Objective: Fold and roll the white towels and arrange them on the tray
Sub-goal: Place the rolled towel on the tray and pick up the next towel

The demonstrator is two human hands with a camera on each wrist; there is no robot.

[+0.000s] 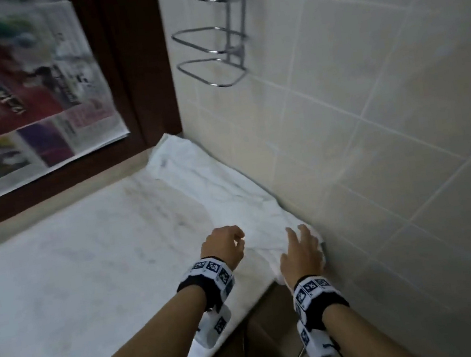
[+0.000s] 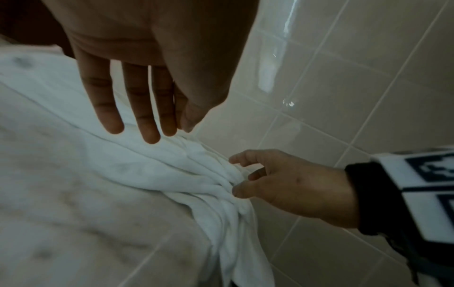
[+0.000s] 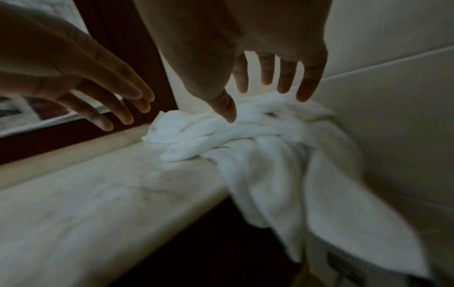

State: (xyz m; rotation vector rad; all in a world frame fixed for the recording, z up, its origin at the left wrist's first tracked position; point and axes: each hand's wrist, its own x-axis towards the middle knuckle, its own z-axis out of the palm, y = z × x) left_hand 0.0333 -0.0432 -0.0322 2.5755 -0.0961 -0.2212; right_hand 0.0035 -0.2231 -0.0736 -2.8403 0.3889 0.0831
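Both hands hovered spread and empty over the bunched white towel (image 1: 223,186) on the worktop (image 1: 88,259) — left hand (image 1: 225,244), right hand (image 1: 302,252) — which probably wanted dragging flat, clear of the wall (image 1: 368,99), before folding.

The light is dim and grey. All three pictures look blurry. A bright shine sits on the wall tiles (image 2: 290,23), upper right of the left wrist view

Bathroom: tiled wall (image 1: 368,99), marble counter (image 1: 75,276), chrome rack (image 1: 216,29).

marble counter (image 1: 75,276), crumpled white towel (image 1: 204,182)
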